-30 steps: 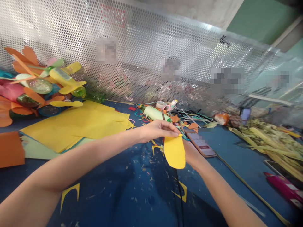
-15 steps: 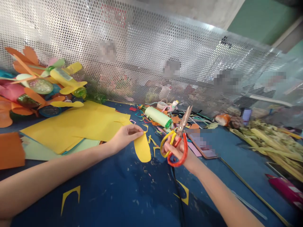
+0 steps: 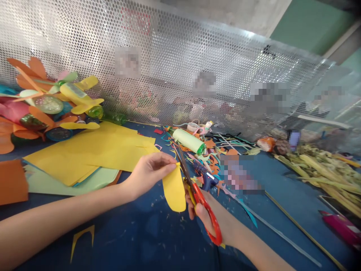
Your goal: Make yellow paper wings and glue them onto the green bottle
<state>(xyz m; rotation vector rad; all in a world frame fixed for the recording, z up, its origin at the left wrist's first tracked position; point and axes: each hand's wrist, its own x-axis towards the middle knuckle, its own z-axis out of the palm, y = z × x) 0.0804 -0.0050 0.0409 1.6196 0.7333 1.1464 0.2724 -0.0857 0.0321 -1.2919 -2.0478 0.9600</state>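
Observation:
Between thumb and fingers, my left hand (image 3: 153, 169) pinches the narrow top end of a yellow paper petal shape (image 3: 175, 190), whose rounded end hangs down. My right hand (image 3: 207, 212) grips scissors (image 3: 201, 201) with one red and one yellow handle loop. The blades point up and away, close along the right side of the paper's top; whether they touch it I cannot tell. A thin yellow paper offcut (image 3: 81, 237) lies on the blue table (image 3: 135, 233) at the lower left.
Yellow sheets (image 3: 113, 150) lie left, beside orange paper (image 3: 12, 182). Paper-petalled bottles (image 3: 47, 103) pile up at far left. Behind lie a paper-wrapped green bottle (image 3: 188, 140), a dark blue glue gun (image 3: 207, 177) and scraps. Dried husks (image 3: 324, 173) lie right. A perforated metal screen (image 3: 169, 67) stands behind.
My right hand has brought the scissors left and down, turning the blades toward the paper petal beside my left hand. The petal has come slightly nearer. The glue gun and more scraps are now uncovered.

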